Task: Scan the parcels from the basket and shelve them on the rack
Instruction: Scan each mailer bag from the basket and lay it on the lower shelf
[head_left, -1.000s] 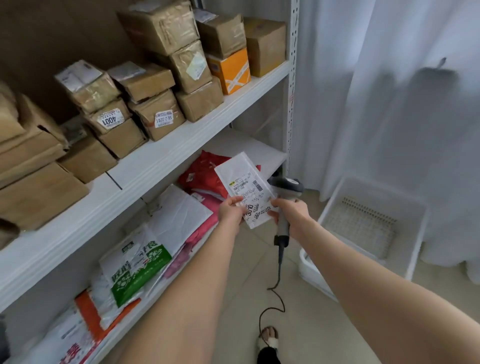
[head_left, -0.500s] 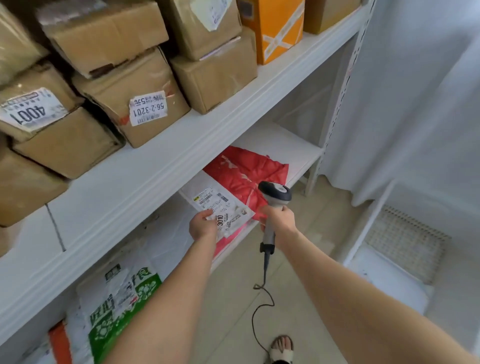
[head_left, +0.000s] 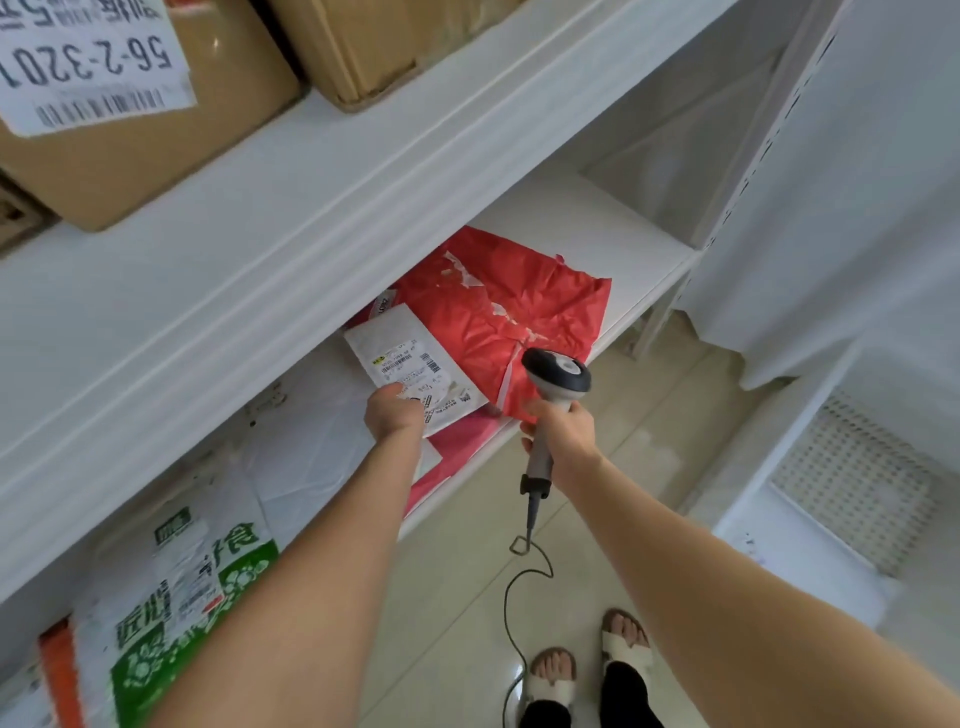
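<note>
- Under the upper shelf, at centre frame, the left hand (head_left: 393, 417) grasps the near edge of the white parcel (head_left: 402, 353) and sets it on the rack's lower shelf (head_left: 597, 234).
- Its label faces up, probably so it stays readable.
- It partly overlaps a red parcel (head_left: 519, 306).
- Just right, the right hand (head_left: 563, 431) has fingers clenched round the scanner (head_left: 556, 374), held clear of the shelf, likely kept ready.
- Lower right, the basket (head_left: 800, 551) sits on the floor.

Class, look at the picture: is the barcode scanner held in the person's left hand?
No, the right hand grips the scanner, while the left hand holds the white parcel.
</note>
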